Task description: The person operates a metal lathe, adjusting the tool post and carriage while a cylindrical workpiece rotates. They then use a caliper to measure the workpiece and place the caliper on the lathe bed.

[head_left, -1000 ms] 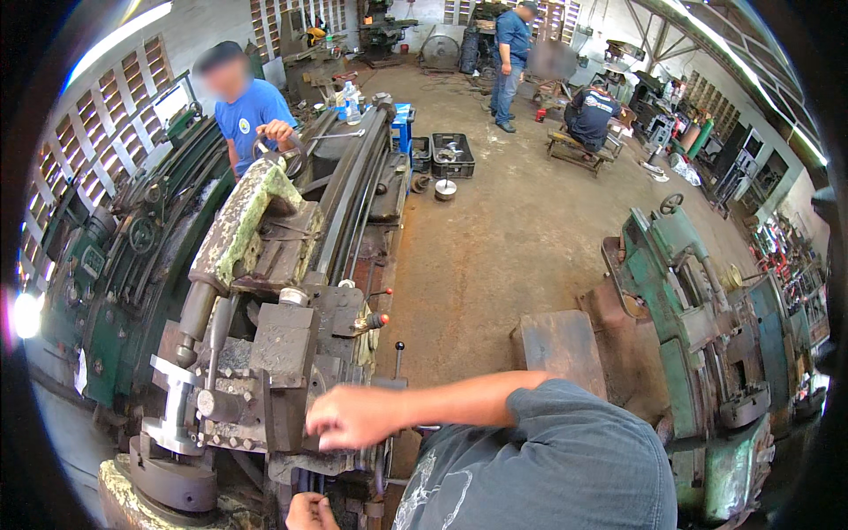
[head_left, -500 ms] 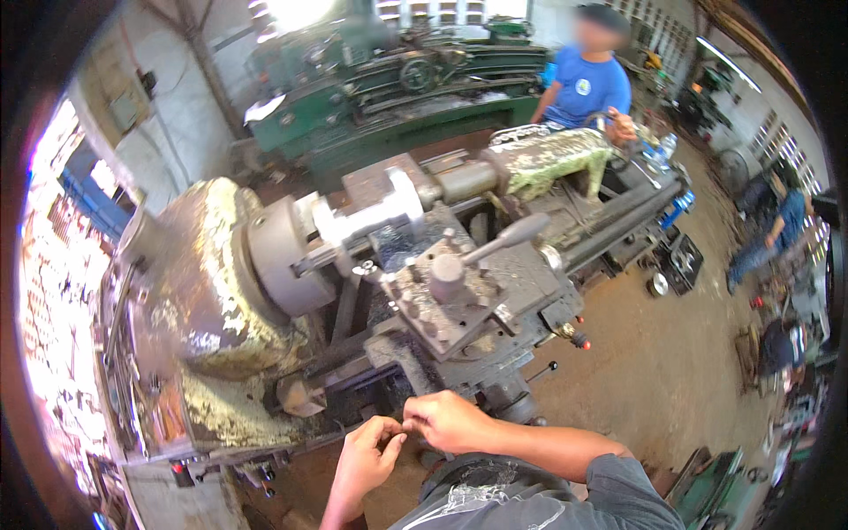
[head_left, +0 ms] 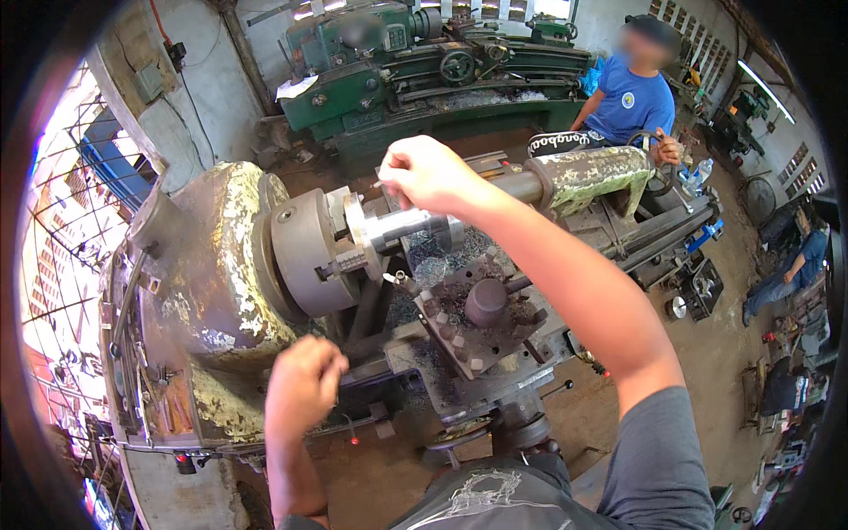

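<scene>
Workshop machinery fills the frame, with a worn lathe (head_left: pixel 221 291) in the middle and a green one (head_left: pixel 442 62) behind it. Half a second earlier both hands met low at the lathe's near edge; now the right hand (head_left: pixel 428 172) has risen over the shiny metal bar (head_left: pixel 411 228) clamped in the round chuck (head_left: pixel 305 252). It is curled shut, pinching something too small to identify. The left hand (head_left: pixel 305 384) stays low at the front edge, closed in a fist near a red-tipped lever; whether it grips anything cannot be told. That shift suggests attention has moved from the controls to the bar itself. Its long axis runs level along the lathe, free end pointing toward the painted tailstock (head_left: pixel 596 177) at the far right end. Below it sits the square tool post (head_left: pixel 481 322), strewn with chips. A person in a blue shirt (head_left: pixel 632 102) stands beyond.
</scene>
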Demonstrator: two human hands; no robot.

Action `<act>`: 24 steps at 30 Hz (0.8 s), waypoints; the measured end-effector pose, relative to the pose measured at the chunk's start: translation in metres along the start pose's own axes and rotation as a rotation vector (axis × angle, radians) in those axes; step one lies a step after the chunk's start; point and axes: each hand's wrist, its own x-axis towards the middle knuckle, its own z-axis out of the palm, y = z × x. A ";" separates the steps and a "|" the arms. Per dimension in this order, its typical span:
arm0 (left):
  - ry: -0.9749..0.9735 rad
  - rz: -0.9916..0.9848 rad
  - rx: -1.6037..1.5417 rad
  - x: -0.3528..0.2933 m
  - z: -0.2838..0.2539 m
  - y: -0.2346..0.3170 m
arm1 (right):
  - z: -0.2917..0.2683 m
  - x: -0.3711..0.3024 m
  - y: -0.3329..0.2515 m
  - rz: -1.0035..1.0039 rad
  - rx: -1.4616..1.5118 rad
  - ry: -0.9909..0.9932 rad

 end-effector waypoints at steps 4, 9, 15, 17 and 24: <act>0.280 0.055 -0.014 0.114 -0.043 0.025 | 0.032 0.071 0.031 0.143 -0.035 -0.048; 0.198 0.497 0.282 0.268 -0.061 0.018 | 0.068 0.070 0.059 0.155 -0.188 0.081; -0.201 0.323 0.219 0.295 -0.024 -0.035 | 0.071 0.075 0.069 0.321 -0.171 0.013; -0.161 0.245 0.071 0.291 -0.016 -0.043 | 0.070 0.077 0.066 0.376 -0.225 0.000; -0.009 0.426 0.187 0.291 -0.007 -0.049 | 0.053 0.068 0.060 0.368 0.359 -0.008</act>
